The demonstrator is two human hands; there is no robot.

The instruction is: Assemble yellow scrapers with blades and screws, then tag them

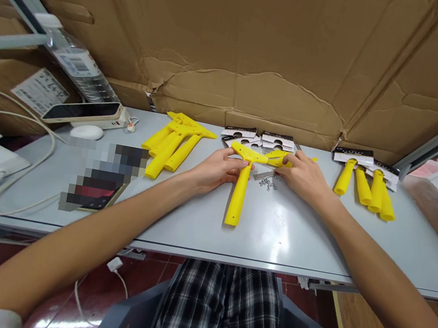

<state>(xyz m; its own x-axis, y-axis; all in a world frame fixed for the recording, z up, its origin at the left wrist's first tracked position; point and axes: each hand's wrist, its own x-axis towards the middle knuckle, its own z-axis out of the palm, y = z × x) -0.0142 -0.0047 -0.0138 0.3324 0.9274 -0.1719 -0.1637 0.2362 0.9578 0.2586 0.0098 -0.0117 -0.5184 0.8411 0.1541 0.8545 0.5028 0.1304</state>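
Note:
My left hand (221,171) is closed around the upper part of a yellow T-shaped scraper handle (237,195), whose grip points toward me. To its right, my right hand (302,174) has its fingers curled on a yellow plastic piece (276,160). That piece is partly covered by the fingers, and its outline is hard to make out. Between the hands lie a thin metal blade (262,175) and several small screws (268,184). Just behind the hands are folded black-and-white cards (277,141).
Several yellow handles (175,145) are piled at left. On the right, several scrapers (376,190) have card-covered heads. A phone (82,111), a white mouse (86,132), a plastic bottle (79,66) and cables (52,149) occupy the left side. A cardboard wall (241,38) closes off the back.

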